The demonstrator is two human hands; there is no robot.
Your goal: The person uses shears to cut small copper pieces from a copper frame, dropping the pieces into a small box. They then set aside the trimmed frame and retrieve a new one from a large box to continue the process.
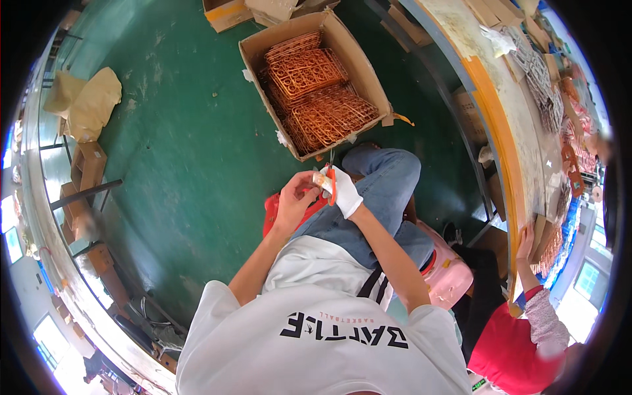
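Both my hands meet over my lap. A white glove covers my right hand (344, 192), which is closed round a pair of scissors (332, 187) with orange-red handles; the blades point away from me, toward the carton. My left hand (293, 203) is bare, its fingers bent and drawn together against the glove. Between the hands shows a small whitish piece with a brownish patch (320, 180); I cannot tell what it is. Just beyond, a cardboard carton (268, 108) on the floor holds stacks of copper-coloured wire racks (309, 76).
A long workbench with an orange edge (490, 99) runs along the right, loaded with goods. A person in red (513, 349) sits there, one hand on the bench. Cardboard boxes (89, 164) line the left. Something red (271, 209) lies beside my leg; a pink stool (447, 266) is at right.
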